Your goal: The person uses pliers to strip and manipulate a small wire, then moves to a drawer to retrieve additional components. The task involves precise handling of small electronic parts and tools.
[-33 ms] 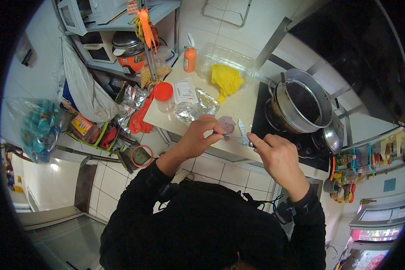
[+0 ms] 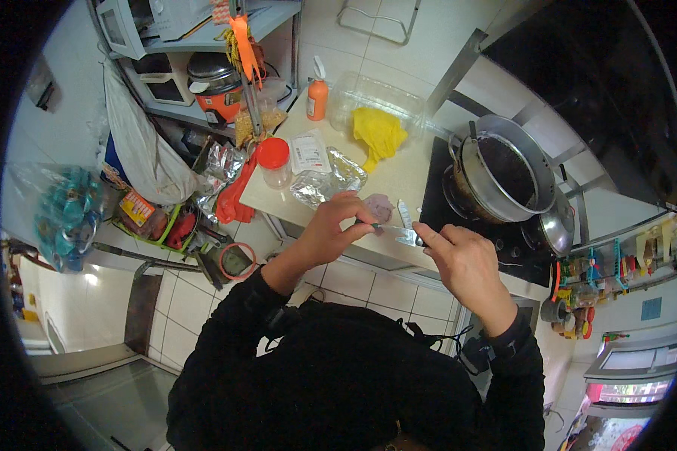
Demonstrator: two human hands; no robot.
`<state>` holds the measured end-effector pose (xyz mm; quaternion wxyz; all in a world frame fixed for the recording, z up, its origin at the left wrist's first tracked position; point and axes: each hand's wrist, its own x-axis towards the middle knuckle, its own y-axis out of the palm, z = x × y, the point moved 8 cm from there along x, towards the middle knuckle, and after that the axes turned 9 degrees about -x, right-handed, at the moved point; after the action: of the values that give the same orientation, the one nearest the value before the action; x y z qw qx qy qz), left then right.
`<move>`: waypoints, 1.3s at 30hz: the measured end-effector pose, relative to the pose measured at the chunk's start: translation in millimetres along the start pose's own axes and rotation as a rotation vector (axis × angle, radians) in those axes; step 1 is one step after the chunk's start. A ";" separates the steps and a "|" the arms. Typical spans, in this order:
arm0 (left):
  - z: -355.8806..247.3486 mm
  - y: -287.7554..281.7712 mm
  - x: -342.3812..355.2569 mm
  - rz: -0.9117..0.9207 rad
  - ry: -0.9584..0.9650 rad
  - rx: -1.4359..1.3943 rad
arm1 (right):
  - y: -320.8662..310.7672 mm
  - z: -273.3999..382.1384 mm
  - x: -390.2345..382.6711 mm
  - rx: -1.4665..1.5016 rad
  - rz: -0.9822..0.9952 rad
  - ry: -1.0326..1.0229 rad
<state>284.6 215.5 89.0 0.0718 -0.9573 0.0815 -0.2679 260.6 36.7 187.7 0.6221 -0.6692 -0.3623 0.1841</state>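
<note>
My left hand (image 2: 331,229) is closed on a small dark green piece (image 2: 367,225), pinched between thumb and fingertips above the counter's front edge. My right hand (image 2: 466,267) grips a knife (image 2: 405,237), its blade reaching left toward that piece. Just behind them lie a pale pink lump (image 2: 377,204) and a narrow white-and-grey strip (image 2: 403,209). Crumpled foil (image 2: 312,188), a white labeled package (image 2: 308,150), a red-lidded jar (image 2: 277,169), and a yellow bag (image 2: 376,135) in a clear plastic container (image 2: 338,94) sit farther back.
The black cooktop (image 2: 440,188) on my right holds pots (image 2: 504,203). An orange bottle (image 2: 317,101) stands at the back. A shelf (image 2: 263,15) with a rice cooker (image 2: 217,98) is at upper left, hanging bags (image 2: 139,143) below. The counter (image 2: 395,173) has a bent-looking front edge.
The knife blade in my right hand has tilted slightly and catches more light. Both hands are otherwise in nearly the same position.
</note>
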 end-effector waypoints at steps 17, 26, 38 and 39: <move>-16.6 17.6 -1.1 0.212 -0.192 -0.048 | -5.7 -4.6 3.7 0.097 0.011 -0.004; -15.3 13.1 -0.5 0.365 -0.286 -0.082 | -24.2 5.3 2.9 -0.136 -0.072 -0.115; -43.9 9.8 -7.9 0.097 0.172 0.358 | -9.6 -2.8 0.7 0.194 0.140 -0.014; -47.5 9.9 -9.3 0.085 0.218 0.413 | -7.2 -4.0 1.4 0.290 0.143 -0.008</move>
<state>250.6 203.2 122.7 0.2679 -0.8834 0.0724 -0.3775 262.6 34.6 195.6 0.6959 -0.5958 -0.2860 0.2810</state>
